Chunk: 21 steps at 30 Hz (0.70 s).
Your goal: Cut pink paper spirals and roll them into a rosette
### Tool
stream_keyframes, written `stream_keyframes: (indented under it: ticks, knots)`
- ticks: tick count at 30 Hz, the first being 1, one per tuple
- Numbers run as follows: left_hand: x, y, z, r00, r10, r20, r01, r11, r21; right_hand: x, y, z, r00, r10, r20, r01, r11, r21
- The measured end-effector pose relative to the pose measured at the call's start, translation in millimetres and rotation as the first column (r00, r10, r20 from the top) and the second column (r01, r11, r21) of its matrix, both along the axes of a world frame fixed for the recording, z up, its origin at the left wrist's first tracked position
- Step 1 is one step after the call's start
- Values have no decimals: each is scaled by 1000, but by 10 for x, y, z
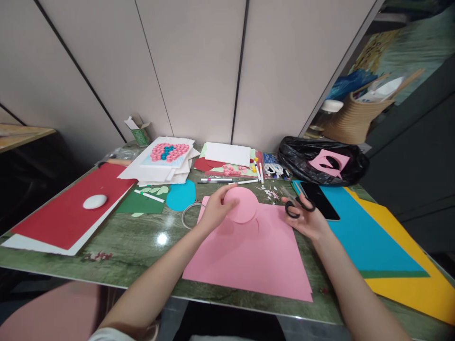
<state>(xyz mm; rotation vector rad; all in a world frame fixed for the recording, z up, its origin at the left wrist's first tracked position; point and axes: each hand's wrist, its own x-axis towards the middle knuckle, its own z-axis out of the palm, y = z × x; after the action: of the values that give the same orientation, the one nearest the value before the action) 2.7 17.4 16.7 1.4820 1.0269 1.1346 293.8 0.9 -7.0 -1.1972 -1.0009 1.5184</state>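
Note:
Between the thumb and fingers of my left hand [219, 208] is a round pink paper disc [242, 204], held above the table. Below it lie large pink paper sheets [249, 265], overlapping near the table's front edge. My right hand [308, 219] is closed around black-handled scissors [299, 205], palm turned up, to the right of the disc. The blades point away toward the back and are hard to make out. A silver ring of tape [192, 216] lies just left of the pink sheets.
Red paper [67, 203] bearing a white oval object [95, 201] lies left. White sheets with a pink-and-blue ball picture [169, 152] stand behind. A black plastic bag [289, 158] holds a cut pink scrap [320, 163]. Right are a tablet [320, 201], blue paper [369, 237] and yellow paper [419, 284].

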Motion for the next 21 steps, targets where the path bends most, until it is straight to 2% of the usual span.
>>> stream_keyframes:
  ticks: [3,7,10,12,15,17,21]
  knots:
    - [2,1,-21,1000,2,-12,-2,1000,4,-50,-6,-7,999,-15,-34,15,1000,-2]
    - [14,8,-36,999,48,-17,-47,999,4,-250,-112,83,997,18,-76,-16,1000,27]
    - [22,15,-56,996,92,-16,-92,996,12,-416,-269,162,982,180,-51,-172,975,142]
    - [28,16,-72,994,113,4,-113,993,26,-494,-375,203,950,307,47,-310,923,228]
    - [41,3,-80,985,153,78,-155,988,24,-569,-482,266,863,446,236,-486,861,152]
    - [52,-11,-74,974,181,135,-183,983,-2,-606,-513,308,836,470,283,-511,855,86]
    - [72,-32,-64,954,214,210,-209,977,-47,-659,-519,357,839,436,327,-478,877,58]
